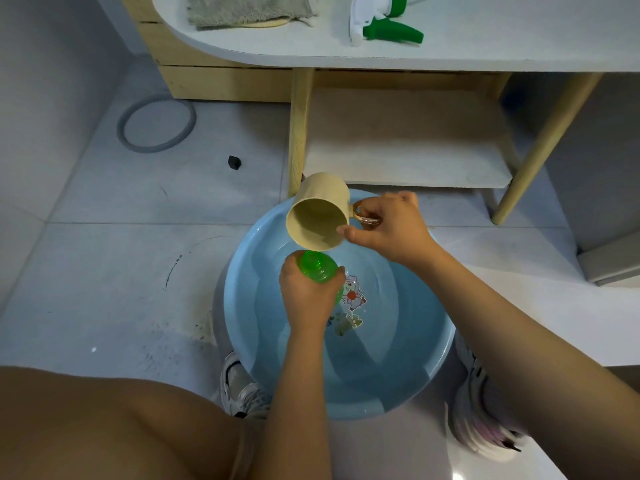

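grey floor tiles (104, 254) are carrying the whole lot. item one: blue basin (239, 306), sitting on the tiles between my shoes (239, 386) with shallow water in it, and i am judging it to be working as the catch for spills. item two: green bottle (317, 266), standing upright over the basin's far half with its mouth open and facing up. my left hand (304, 296) is curling tight round its shoulder, steadying it so the narrow neck is sitting right under the pour. item three: beige cup (318, 216), tipping steeply toward me, its lower lip hanging just above the bottle mouth; whether they are touching, i cannot tell. my right hand (391, 226) is gripping the cup's handle, one finger reaching along the wall to govern the tilt. item four: white table (450, 53) beyond, bearing a trigger spray head (377, 26) lying on its side, likely off this bottle for filling, and a grey cloth (242, 8) near it.
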Demonstrator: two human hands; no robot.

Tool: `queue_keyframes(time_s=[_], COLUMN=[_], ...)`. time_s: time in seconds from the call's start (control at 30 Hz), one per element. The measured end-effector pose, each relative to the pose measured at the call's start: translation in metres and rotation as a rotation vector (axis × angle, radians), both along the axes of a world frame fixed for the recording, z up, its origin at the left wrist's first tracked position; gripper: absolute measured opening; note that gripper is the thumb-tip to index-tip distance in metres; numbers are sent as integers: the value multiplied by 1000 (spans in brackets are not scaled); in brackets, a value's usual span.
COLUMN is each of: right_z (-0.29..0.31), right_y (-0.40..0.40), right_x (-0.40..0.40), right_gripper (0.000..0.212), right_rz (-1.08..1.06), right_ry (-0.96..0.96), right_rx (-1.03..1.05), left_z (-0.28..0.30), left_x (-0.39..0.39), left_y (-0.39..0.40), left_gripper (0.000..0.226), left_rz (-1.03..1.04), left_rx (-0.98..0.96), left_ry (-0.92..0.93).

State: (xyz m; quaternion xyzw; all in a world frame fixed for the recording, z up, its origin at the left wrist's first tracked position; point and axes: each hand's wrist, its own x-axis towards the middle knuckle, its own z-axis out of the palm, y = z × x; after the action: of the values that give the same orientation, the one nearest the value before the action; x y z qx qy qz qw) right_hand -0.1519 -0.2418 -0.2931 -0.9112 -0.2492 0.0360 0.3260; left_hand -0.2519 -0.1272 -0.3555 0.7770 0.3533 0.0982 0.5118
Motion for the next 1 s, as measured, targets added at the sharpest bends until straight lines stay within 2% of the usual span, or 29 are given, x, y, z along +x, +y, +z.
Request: queue_keyframes(time_s=[0.3, 1.0], right_z=[2, 8], right_y=[2, 7], right_x=[-2, -1], right_gripper=[46, 41], right_rz=[4, 14], right_ry=[-239, -474], right_rx=[-53, -6], left_z=[3, 9], left_x=[1, -1], left_y=[0, 0], left_gripper=[53, 54], left_rz=[-7, -3], left_rx=[-8, 3], left_ry=[12, 21])
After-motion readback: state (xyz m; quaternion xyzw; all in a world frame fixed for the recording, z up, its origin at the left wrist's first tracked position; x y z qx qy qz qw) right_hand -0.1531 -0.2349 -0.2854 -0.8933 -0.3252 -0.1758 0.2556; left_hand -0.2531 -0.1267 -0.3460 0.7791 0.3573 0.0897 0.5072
